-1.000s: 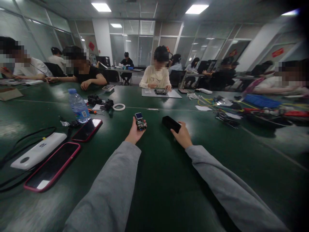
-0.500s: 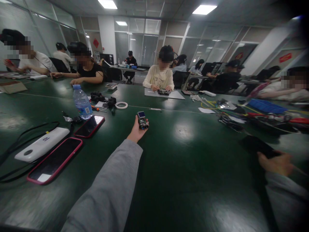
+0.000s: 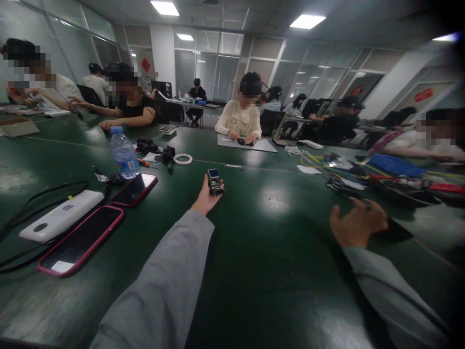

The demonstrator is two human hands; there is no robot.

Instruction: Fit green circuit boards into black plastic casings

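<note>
Left hand [image 3: 205, 198] clamps the module [image 3: 214, 182] mid-tabletop; right hand [image 3: 358, 222], fingers apart, rests over a black case [image 3: 394, 231].

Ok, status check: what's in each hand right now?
Left hand shut on circuit module, held over table. Right hand open, by flat black slab on the table. Nothing between them.
</note>
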